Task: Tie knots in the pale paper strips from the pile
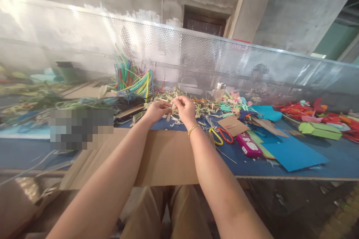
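My left hand (pixel 157 112) and my right hand (pixel 185 109) meet over the middle of the table, fingertips almost touching. Both are closed in a pinch on a small pale strip (pixel 168 117), partly hidden by the fingers; its exact kind is too small to make out. Just behind and around the hands lies a tangled heap of pale green-beige strips (pixel 206 109). Below my forearms a sheet of brown cardboard (pixel 168 157) rests on the table's front edge. A gold chain bracelet (pixel 193 130) circles my right wrist.
Right of my hands lie yellow-handled scissors (pixel 215 137), red-handled scissors (pixel 226 135), a magenta packet (pixel 248 145) and blue sheets (pixel 294 151). A clear bottle (pixel 219 91) stands behind. Colourful pipe cleaners (pixel 131 76) rise at left. A perforated metal screen (pixel 168 50) bounds the table's back.
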`<state>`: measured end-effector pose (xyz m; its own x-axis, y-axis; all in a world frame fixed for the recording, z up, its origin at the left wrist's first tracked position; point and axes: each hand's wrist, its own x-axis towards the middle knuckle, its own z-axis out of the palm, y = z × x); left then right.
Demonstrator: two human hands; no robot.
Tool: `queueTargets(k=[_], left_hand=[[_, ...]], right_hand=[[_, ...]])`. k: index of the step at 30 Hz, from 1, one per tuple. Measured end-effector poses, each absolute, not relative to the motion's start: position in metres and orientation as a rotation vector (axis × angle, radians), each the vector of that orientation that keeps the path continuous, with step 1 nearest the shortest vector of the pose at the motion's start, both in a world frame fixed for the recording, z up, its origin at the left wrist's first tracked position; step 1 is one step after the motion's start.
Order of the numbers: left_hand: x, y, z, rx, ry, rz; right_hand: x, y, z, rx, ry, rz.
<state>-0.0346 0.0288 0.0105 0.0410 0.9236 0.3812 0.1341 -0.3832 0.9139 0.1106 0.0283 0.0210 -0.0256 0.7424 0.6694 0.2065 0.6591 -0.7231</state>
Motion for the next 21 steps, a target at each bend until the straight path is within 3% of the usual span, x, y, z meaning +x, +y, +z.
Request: queueTargets(k=[13, 21], left_hand=[[-0.034, 0.025, 0.016, 1.462, 1.072, 1.571], [-0.029, 0.020, 0.021, 1.389, 1.037, 1.603]], right_hand=[[0.107, 0.035, 0.017, -0.810, -1.472, 0.749], [0.109, 0.038, 0.010, -0.933, -1.635, 0.574]])
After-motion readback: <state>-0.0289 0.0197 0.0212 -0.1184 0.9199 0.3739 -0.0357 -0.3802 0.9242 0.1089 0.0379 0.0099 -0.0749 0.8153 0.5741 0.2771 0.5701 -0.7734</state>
